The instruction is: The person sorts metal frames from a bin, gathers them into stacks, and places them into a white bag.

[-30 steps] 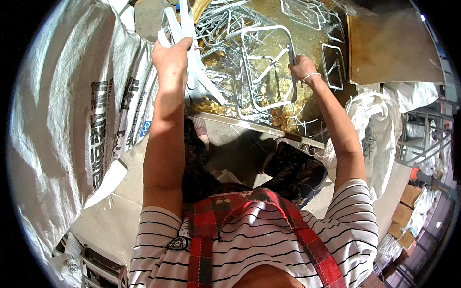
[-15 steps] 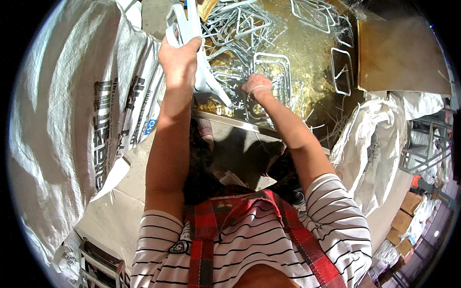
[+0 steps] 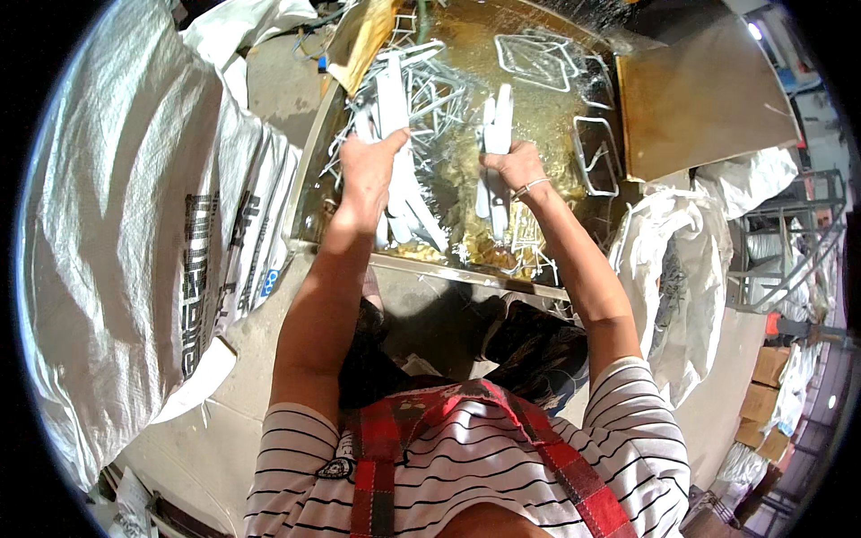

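Observation:
My left hand (image 3: 369,170) is closed round a bundle of white frames (image 3: 393,94) over the left part of a shallow metal tub (image 3: 309,170) of yellowish water. Their lower ends reach down near the water by the front rim. To the right, my right hand (image 3: 518,167) grips a smaller bundle of white frames (image 3: 503,117), thumb across them, held edge-on. Beyond my left hand lies a tangled heap of thin pale frames (image 3: 439,85) in the tub. Single rounded rectangular frames (image 3: 595,156) lie toward the tub's right side.
A large white woven sack (image 3: 134,233) stands close on my left. At the right are an open white sack (image 3: 659,296) and a brown board (image 3: 708,112) beside the tub. Cardboard boxes (image 3: 760,399) are stacked at the far right. A yellowish flap (image 3: 363,45) rises at the tub's far left corner.
My right hand has come up out of the water, now with white frames in it. My left hand and its bundle now sit lower in view, over the water.

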Motion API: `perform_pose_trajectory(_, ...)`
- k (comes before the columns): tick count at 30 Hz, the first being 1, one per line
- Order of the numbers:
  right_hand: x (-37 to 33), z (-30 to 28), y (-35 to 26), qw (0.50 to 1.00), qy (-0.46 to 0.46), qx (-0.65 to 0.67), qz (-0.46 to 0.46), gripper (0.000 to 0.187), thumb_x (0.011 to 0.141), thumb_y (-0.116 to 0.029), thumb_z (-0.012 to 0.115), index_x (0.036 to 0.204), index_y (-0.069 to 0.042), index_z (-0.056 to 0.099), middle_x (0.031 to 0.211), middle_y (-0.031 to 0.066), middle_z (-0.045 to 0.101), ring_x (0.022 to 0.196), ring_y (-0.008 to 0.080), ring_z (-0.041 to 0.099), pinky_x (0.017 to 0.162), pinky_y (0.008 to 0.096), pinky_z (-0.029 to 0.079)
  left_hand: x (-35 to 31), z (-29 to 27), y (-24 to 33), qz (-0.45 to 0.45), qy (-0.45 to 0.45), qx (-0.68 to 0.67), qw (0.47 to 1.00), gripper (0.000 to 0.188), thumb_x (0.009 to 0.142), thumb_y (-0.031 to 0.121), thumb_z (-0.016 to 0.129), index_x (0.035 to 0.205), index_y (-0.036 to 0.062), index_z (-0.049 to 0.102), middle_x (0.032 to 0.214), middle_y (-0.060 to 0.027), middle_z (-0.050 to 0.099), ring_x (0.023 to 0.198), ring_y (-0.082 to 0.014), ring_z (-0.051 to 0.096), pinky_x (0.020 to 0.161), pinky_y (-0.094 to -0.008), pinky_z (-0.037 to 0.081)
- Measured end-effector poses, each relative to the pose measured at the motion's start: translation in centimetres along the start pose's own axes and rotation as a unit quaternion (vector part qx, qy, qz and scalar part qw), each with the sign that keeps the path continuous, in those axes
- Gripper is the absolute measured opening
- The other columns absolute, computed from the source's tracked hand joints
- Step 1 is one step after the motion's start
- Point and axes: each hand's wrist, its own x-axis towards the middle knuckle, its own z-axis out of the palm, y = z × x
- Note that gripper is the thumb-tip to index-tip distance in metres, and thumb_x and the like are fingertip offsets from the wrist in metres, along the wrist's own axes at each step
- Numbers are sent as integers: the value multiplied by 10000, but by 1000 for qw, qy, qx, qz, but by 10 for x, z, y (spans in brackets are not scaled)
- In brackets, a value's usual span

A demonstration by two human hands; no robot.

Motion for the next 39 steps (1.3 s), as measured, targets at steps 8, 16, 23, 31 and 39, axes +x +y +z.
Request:
perform_pose_trajectory(8, -40, -2, -82, 922, -215, -290, -137, 493, 683, -403, 640, 772, 75, 561, 702, 209, 588, 654, 325, 573, 632, 371, 455, -23, 48, -19, -156, -114, -103, 976, 340, 695, 150, 703, 954, -13, 556, 868, -79, 588, 771, -171, 555, 684, -293, 453)
perform_pose_trajectory(16, -64, -19, -82, 931, -11, -307, -195, 621, 741, -559, 508, 942, 25, 565, 885, 202, 595, 826, 355, 573, 716, 381, 454, -25, 62, -9, -120, 7, -161, 980, 316, 656, -16, 670, 954, -25, 565, 882, -104, 594, 768, -184, 574, 685, -298, 465)
perform_pose_trajectory(23, -83, -45, 11, 930, 14, 195, 311, 782, 658, -603, 592, 1125, 8, 446, 1093, 230, 472, 890, 356, 505, 783, 419, 457, -16, 59, -9, 0, 53, -212, 976, 376, 683, -16, 657, 1027, -23, 505, 922, -105, 578, 776, -206, 578, 670, -337, 493)
perform_pose_trajectory(31, -67, -10, 25, 807, -77, 562, 163, 389, 730, -266, 606, 982, 14, 508, 806, 160, 599, 671, 269, 612, 568, 420, 522, -34, 66, 4, -40, -60, -289, 955, 262, 733, 49, 630, 964, -10, 521, 842, -81, 566, 676, -195, 572, 574, -322, 505)
perform_pose_trajectory(39, -59, -49, 18, 904, 10, 407, 132, 194, 703, -74, 563, 806, 86, 525, 700, 170, 575, 567, 271, 599, 537, 384, 535, -12, 34, -8, -205, -216, -227, 927, 435, 690, 172, 710, 1040, -24, 542, 1023, -93, 574, 928, -203, 541, 882, -333, 416)
